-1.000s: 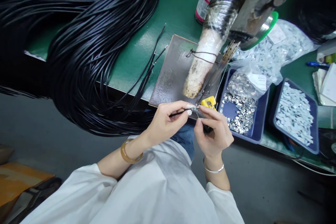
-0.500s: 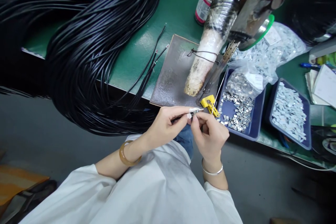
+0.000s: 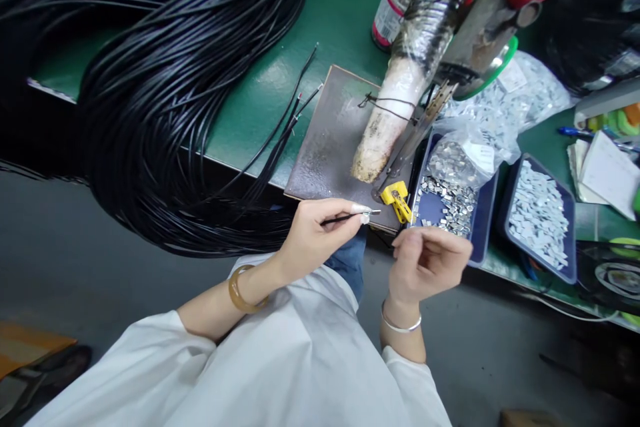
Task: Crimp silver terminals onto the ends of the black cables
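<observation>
Between thumb and forefinger, my left hand [image 3: 313,233] pinches a thin black cable [image 3: 340,219] whose tip pokes out to the right. A small shiny bit shows at the fingertips. My right hand [image 3: 427,263] is apart from it, in front of the tray of metal clips [image 3: 483,223]; its fingers are curled together, and whatever they hold, if anything, is too small to name. A yellow tool [image 3: 397,200] lies at the front of the grey plate [image 3: 320,147], just beyond both hands.
A thick bundle of black cables [image 3: 165,100] hangs over the left table edge. A wrapped hose [image 3: 400,80] points down above the plate. On the right stand a tray of pale pieces [image 3: 543,213], clear bags [image 3: 535,90] and papers [image 3: 610,170]. A jar [image 3: 389,13] stands behind.
My right hand has let go of the cable tip and moved right, towards the tray of clips. My left hand still holds the cable in nearly the same place.
</observation>
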